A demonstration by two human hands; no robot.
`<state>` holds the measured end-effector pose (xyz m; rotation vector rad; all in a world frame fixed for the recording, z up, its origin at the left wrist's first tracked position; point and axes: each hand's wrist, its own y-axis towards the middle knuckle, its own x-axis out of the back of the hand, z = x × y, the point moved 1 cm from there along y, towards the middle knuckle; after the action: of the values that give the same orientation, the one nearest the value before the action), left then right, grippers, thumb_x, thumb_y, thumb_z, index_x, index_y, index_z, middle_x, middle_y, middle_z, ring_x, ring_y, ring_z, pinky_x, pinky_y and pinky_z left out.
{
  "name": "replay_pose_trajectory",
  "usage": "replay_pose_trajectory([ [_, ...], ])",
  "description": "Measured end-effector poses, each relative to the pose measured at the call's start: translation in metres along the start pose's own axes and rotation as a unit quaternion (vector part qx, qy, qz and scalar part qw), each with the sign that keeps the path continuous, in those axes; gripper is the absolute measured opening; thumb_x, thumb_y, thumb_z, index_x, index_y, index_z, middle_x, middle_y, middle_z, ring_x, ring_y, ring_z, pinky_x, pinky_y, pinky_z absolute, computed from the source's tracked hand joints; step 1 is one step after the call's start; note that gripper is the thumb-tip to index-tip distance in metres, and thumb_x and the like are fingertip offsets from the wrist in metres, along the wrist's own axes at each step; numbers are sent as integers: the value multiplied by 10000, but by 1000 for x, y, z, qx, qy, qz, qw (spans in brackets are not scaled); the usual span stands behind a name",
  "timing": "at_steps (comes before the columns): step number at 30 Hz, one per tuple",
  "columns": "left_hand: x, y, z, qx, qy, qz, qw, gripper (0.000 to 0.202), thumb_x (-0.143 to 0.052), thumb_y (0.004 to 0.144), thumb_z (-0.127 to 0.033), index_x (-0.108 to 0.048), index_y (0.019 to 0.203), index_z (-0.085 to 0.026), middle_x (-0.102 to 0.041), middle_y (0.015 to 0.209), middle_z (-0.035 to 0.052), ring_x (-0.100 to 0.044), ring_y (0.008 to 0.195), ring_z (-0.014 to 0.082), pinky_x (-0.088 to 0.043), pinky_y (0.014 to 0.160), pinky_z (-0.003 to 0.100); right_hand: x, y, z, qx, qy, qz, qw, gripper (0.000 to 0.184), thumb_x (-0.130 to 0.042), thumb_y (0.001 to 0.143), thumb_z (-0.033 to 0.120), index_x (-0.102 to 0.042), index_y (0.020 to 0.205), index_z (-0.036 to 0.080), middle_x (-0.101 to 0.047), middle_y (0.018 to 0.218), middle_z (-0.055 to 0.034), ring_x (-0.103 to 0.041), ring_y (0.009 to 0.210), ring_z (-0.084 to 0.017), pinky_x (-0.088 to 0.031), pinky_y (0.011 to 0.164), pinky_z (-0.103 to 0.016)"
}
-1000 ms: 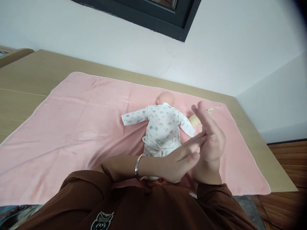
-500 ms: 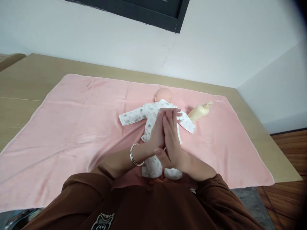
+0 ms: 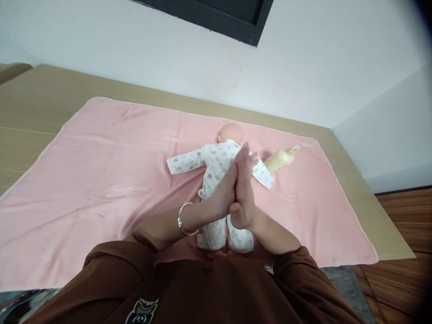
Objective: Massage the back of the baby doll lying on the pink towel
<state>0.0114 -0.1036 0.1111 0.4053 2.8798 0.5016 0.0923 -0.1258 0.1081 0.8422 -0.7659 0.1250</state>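
Note:
My left hand (image 3: pixel 223 194), with a silver bangle on the wrist, is pressed palm to palm against my right hand (image 3: pixel 245 195). The fingers of both are stretched out and point forward, and nothing shows between the palms. Below them a baby doll (image 3: pixel 216 155) lies with its arms spread, dressed in a white printed suit. Its bald head points away from me, and my hands cover part of its body and one arm. Beside the doll's right-hand sleeve rests a pale yellow bottle (image 3: pixel 282 158), lying on its side.
A pink blanket (image 3: pixel 135 148) with some wrinkles covers most of the wooden table (image 3: pixel 67 87). Behind it stands a white wall (image 3: pixel 189 58) with a dark frame (image 3: pixel 229 22) higher up. Wooden flooring (image 3: pixel 398 216) shows at the right.
My hands have turned against each other, from overlapping at an angle to more evenly aligned palms. The view has shifted slightly; doll and bottle stay put.

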Motion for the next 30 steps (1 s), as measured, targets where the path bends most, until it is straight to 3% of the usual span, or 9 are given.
replay_pose_trajectory([
  [4,22,44,36,-38,-30,-78,996,607,-21,996,-562,-279,1502,-346,-529,1447,41,-441,1406,237,-426,1146,507,-23,11,-30,-19,13,20,1000,813,-248,973,634,151,1564,244,-45,1664,-48,-43,1531,-289,-182,1235,-556],
  [8,28,63,86,-46,50,-156,985,608,-217,985,-628,-429,1422,-261,-454,1509,88,-373,1445,248,-272,1234,505,-27,18,-93,-142,-29,-56,988,587,-127,1035,448,-107,1584,240,-256,1621,-64,-196,1512,-242,-174,1236,-550],
  [10,26,61,104,-61,106,-163,979,594,-297,976,-625,-497,1369,-226,-498,1466,119,-423,1407,265,-301,1220,507,-28,16,-120,-144,-31,5,989,567,-187,1035,395,-202,1571,210,-329,1590,-84,-316,1470,-226,-239,1227,-509],
  [13,23,51,116,-95,130,-181,970,524,-290,1002,-557,-536,1336,-237,-555,1404,118,-488,1350,248,-360,1187,485,-29,10,-142,-84,-48,122,988,565,-275,1017,352,-256,1558,187,-360,1575,-87,-302,1476,-221,-209,1234,-515],
  [17,23,43,118,-131,138,-203,961,516,-281,1014,-532,-504,1367,-230,-533,1430,121,-460,1375,245,-342,1187,478,-27,4,-148,-113,-95,151,977,511,-324,1017,404,-395,1498,246,-328,1592,-54,-182,1516,-245,-162,1220,-573],
  [21,25,42,118,-145,144,-239,949,521,-272,1013,-542,-460,1394,-241,-492,1463,115,-419,1404,233,-298,1206,469,-30,-7,-132,-210,-154,110,959,630,-322,1017,465,-254,1554,142,-206,1624,-153,-137,1521,-300,-178,1204,-594],
  [23,26,41,118,-142,147,-258,944,503,-294,1007,-546,-442,1401,-271,-475,1473,101,-403,1411,233,-283,1209,480,-32,-14,-119,-216,-177,109,954,670,-360,1006,434,-214,1557,82,-181,1622,-194,-111,1521,-331,-196,1199,-599],
  [26,26,40,118,-137,141,-267,943,472,-320,1003,-533,-428,1398,-298,-463,1472,93,-398,1405,228,-295,1202,471,-30,-14,-108,-129,-183,160,961,579,-391,987,316,-322,1531,129,-219,1623,-144,-93,1524,-324,-177,1209,-600],
  [30,25,39,117,-144,133,-268,943,456,-339,1001,-527,-431,1380,-292,-480,1440,97,-424,1374,223,-313,1190,445,-20,-1,-128,-5,-134,222,966,452,-384,998,300,-494,1437,275,-397,1559,-24,-188,1514,-244,-107,1239,-568],
])
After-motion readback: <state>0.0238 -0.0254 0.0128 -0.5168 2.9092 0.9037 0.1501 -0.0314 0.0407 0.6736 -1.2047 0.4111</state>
